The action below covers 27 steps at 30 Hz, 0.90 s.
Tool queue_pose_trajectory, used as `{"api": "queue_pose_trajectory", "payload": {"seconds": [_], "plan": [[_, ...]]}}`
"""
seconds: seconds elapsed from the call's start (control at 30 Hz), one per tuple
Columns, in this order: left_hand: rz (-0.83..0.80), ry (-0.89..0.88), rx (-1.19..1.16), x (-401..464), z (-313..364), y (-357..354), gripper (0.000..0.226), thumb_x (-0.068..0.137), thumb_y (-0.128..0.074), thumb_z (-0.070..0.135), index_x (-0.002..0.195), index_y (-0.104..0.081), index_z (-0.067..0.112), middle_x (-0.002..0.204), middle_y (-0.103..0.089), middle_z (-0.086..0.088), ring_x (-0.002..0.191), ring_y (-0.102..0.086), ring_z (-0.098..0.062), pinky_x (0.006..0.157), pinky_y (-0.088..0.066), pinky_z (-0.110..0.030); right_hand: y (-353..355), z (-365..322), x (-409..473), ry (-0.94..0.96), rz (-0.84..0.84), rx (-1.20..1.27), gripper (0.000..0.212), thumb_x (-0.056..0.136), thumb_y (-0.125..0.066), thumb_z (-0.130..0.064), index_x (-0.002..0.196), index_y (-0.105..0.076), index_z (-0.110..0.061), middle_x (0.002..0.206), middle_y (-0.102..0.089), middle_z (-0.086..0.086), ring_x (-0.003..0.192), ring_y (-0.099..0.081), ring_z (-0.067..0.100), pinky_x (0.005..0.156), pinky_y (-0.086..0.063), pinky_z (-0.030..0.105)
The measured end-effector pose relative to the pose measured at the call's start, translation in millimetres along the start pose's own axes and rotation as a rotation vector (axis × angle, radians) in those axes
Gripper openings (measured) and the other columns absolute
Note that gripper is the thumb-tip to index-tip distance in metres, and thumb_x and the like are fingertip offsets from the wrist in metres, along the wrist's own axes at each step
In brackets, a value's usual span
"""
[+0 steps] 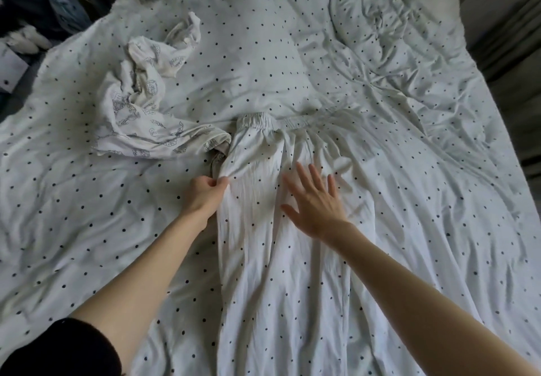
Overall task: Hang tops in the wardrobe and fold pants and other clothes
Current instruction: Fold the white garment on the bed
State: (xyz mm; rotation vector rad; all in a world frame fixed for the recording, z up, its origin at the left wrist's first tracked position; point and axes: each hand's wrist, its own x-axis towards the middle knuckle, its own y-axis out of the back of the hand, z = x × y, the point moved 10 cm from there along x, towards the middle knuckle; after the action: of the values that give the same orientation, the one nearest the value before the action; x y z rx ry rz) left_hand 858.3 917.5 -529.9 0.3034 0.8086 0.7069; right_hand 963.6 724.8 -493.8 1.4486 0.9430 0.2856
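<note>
White polka-dot pants (pixel 263 229) lie lengthwise on the bed, elastic waistband away from me, legs running toward the bottom of the view. My left hand (pixel 205 192) pinches the left edge of the pants below the waistband. My right hand (pixel 313 203) lies flat on the middle of the pants, fingers spread and straight. A crumpled white garment with a grey floral print (pixel 140 106) sits to the left, its lower end touching the pants near the waistband.
The bed is covered by a rumpled white polka-dot duvet (pixel 409 112) matching the pants. Dark clothes and a white item (pixel 29 24) lie beyond the bed's far left corner. A grey surface (pixel 503 33) borders the bed on the right.
</note>
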Motion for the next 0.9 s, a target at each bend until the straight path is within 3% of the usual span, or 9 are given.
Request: {"api": "queue_pose_trajectory", "payload": {"seconds": [0.13, 0.27, 0.43, 0.6, 0.73, 0.83, 0.9], "plan": [[0.055, -0.118, 0.202, -14, 21, 11, 0.035, 0.093, -0.052, 0.037, 0.068, -0.042, 0.014, 0.063, -0.047, -0.004, 0.058, -0.045, -0.023, 0.056, -0.037, -0.03, 6, -3, -16, 0.009, 0.003, 0.103, 0.062, 0.098, -0.039, -0.044, 0.15, -0.009, -0.029, 0.159, 0.01, 0.003, 0.146, 0.01, 0.025, 0.117, 0.003, 0.052], [0.112, -0.139, 0.251, -33, 30, 13, 0.024, 0.09, -0.059, 0.032, 0.076, -0.054, 0.013, 0.078, -0.06, -0.013, 0.079, -0.064, -0.036, 0.077, -0.053, -0.042, 12, 8, -36, 0.009, 0.011, 0.154, 0.057, 0.099, -0.038, -0.04, 0.15, -0.014, -0.027, 0.159, 0.005, 0.003, 0.146, 0.008, 0.024, 0.117, 0.004, 0.05], [0.288, -0.275, 0.306, -67, 70, 17, 0.018, 0.092, -0.054, 0.027, 0.084, -0.057, 0.011, 0.082, -0.06, -0.007, 0.084, -0.056, -0.029, 0.07, -0.042, -0.032, 22, 33, -55, 0.024, 0.021, 0.222, 0.054, 0.1, -0.033, -0.039, 0.15, -0.017, -0.025, 0.159, -0.002, 0.002, 0.146, 0.006, 0.021, 0.118, 0.002, 0.045], [0.229, -0.441, 0.173, -109, 116, -21, 0.016, 0.094, -0.049, 0.015, 0.083, -0.051, 0.004, 0.065, -0.045, 0.0, 0.066, -0.042, -0.018, 0.051, -0.03, -0.02, 34, 58, -66, 0.019, 0.029, 0.4, 0.052, 0.101, -0.034, -0.038, 0.149, -0.023, -0.022, 0.159, -0.01, 0.003, 0.146, -0.008, 0.02, 0.118, -0.01, 0.038], [0.203, -0.587, 0.128, -139, 158, -57, 0.021, 0.094, -0.05, 0.011, 0.075, -0.043, 0.008, 0.061, -0.038, 0.004, 0.055, -0.033, -0.007, 0.049, -0.03, -0.011, 39, 87, -82, -0.058, 0.059, 0.687, 0.048, 0.101, -0.037, -0.031, 0.147, -0.03, -0.019, 0.155, -0.025, 0.003, 0.142, -0.024, 0.018, 0.112, -0.019, 0.027], [0.161, -0.675, 0.123, -159, 199, -102, 0.019, 0.096, -0.048, 0.012, 0.078, -0.045, 0.005, 0.063, -0.04, 0.001, 0.056, -0.035, -0.011, 0.048, -0.028, -0.018, 37, 122, -101, -0.138, 0.096, 0.859, 0.045, 0.101, -0.039, -0.029, 0.144, -0.035, -0.019, 0.15, -0.036, 0.0, 0.137, -0.035, 0.016, 0.108, -0.026, 0.023], [0.118, -0.688, 0.183, -164, 215, -137, 0.019, 0.097, -0.046, 0.017, 0.08, -0.045, 0.007, 0.066, -0.045, -0.001, 0.062, -0.042, -0.018, 0.058, -0.033, -0.03, 31, 144, -112, -0.191, 0.112, 0.919, 0.044, 0.1, -0.04, -0.029, 0.143, -0.038, -0.019, 0.146, -0.042, -0.001, 0.132, -0.042, 0.016, 0.102, -0.031, 0.021]]}}
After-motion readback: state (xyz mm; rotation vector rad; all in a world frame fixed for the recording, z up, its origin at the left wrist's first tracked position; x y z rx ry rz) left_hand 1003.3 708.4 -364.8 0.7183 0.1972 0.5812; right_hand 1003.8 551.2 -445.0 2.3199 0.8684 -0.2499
